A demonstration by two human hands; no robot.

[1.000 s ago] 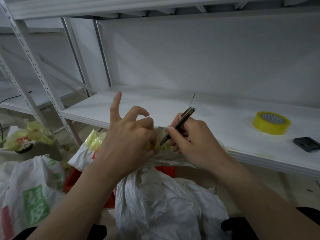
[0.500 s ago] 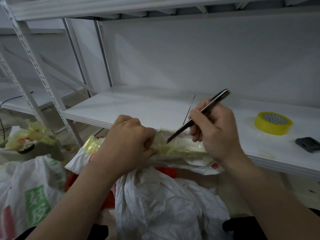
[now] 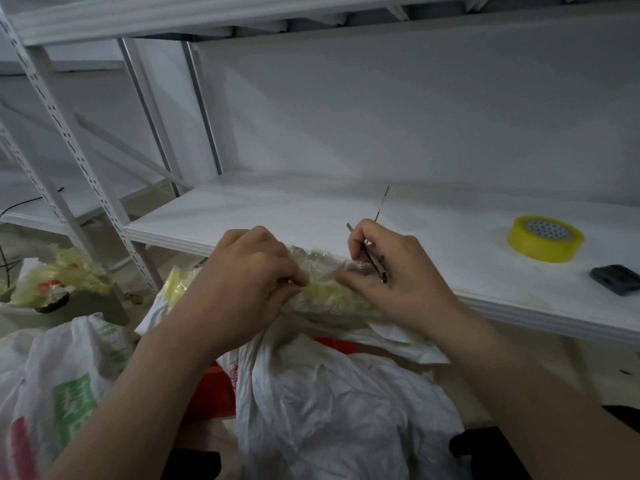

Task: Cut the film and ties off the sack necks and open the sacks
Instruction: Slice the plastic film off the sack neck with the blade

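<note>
Evidently the work is all at the film-wrapped neck [image 3: 323, 271] of the white sack [image 3: 329, 410], which slumps at six o'clock below the hands with its neck lifted level with the shelf [image 3: 277, 216] edge. The left hand [image 3: 249, 282] is clenched round the neck at nine o'clock, I'd guess to keep the film taut. The right hand [image 3: 394, 275], at three o'clock, has its fingers curled round a slim knife [image 3: 374, 265], blade angled up toward eleven and clear of the film, while its thumb bears on the wrap, probably feeling for a loose edge. A yellow tape roll [image 3: 545, 240] sits farther along the shelf at two o'clock.
</note>
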